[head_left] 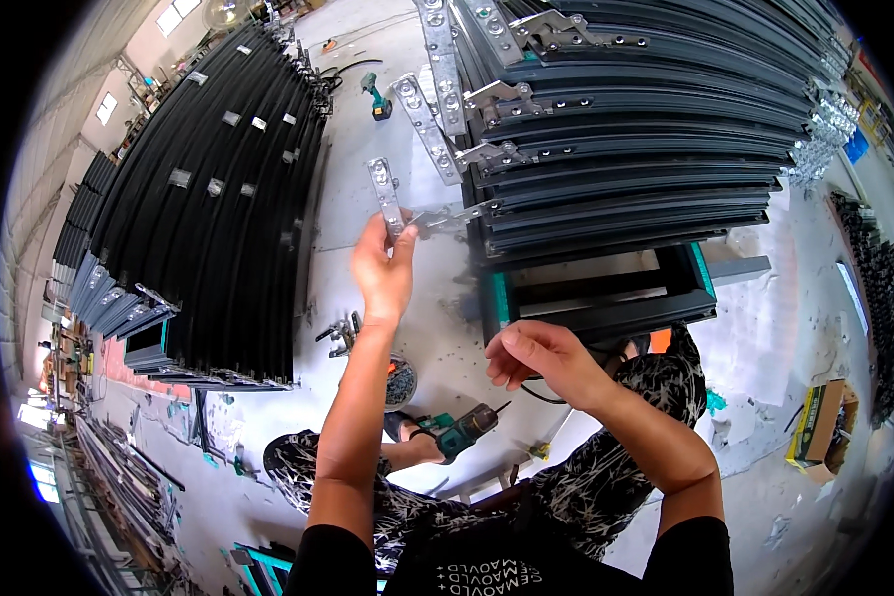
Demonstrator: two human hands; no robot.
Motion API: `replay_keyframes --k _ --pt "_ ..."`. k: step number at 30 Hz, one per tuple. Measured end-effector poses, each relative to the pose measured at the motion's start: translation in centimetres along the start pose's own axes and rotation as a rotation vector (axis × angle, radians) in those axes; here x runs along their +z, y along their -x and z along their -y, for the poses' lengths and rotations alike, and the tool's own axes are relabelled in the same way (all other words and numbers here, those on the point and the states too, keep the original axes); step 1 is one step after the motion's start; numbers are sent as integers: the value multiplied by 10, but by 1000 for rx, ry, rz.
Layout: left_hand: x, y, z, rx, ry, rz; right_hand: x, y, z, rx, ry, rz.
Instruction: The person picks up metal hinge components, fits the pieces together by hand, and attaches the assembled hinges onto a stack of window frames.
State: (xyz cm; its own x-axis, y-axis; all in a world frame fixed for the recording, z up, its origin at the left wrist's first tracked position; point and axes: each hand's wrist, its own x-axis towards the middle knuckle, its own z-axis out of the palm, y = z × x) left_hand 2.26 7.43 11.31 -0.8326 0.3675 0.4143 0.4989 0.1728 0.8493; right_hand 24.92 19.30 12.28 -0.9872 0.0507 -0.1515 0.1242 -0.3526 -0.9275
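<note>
My left hand (383, 268) is closed on the lower part of a flat silver metal window hinge (383, 194). The hinge's thin linkage reaches right to the end of a dark frame in the stack (626, 179). Similar hinges (427, 127) stick out from the frames farther back. Nearer to me, my right hand (548, 366) hovers by the corner of a black frame (616, 323) with green strips. Its fingers curl inward with the thumb over them, and what they may hold is hidden. By my foot a green cordless drill (467, 432) lies on the floor.
Another tall stack of black frames (219, 199) stands at the left. A round tub of screws (400, 382) and loose metal fittings (342, 335) are beside my left forearm. Farther off is a second green power tool (374, 97). An open cardboard box (822, 429) sits at the right.
</note>
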Motion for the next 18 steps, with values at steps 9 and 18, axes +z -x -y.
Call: replay_keyframes --k 9,18 --pt "4 0 -15 44 -56 -1 1 -3 -21 92 42 36" --pt "14 2 2 68 -62 -60 3 -2 -17 80 44 51"
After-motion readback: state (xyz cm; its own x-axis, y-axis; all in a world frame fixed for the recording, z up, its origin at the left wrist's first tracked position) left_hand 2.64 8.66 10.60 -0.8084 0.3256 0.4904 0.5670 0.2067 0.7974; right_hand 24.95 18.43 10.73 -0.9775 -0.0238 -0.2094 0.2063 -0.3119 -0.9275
